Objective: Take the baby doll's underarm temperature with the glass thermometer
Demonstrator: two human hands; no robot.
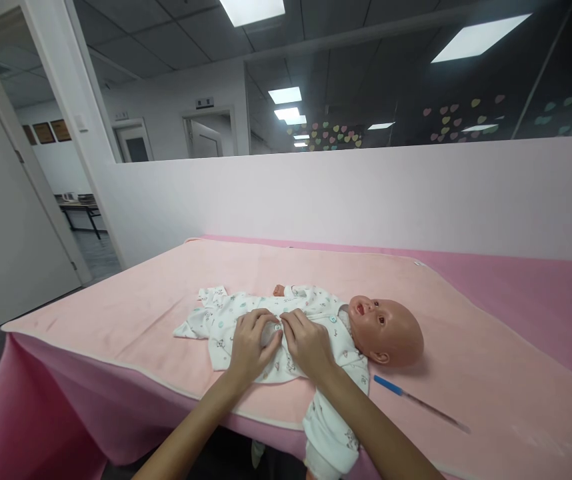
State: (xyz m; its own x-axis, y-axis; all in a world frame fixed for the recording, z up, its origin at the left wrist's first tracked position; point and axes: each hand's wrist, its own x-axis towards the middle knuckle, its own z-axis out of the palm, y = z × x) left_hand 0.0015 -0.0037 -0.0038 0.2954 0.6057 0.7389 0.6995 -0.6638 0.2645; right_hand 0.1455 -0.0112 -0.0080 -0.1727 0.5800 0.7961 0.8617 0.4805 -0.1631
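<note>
A baby doll lies face up across the padded sheet, its head to the right. It wears a white printed baby romper with small green and dark figures. My left hand is closed at the doll's belly, thumb and fingertips pinching the romper's front. Close beside it, my right hand pinches the same front cloth with bent fingers. A small round fastener seems to show between my fingertips, partly hidden. One sleeved arm of the doll hangs over the near edge, below my right forearm.
A blue-handled thin stick lies right of the doll, near its head. The peach sheet covers a table draped in pink cloth. Behind stands a white half wall with glass above. A door is at the left.
</note>
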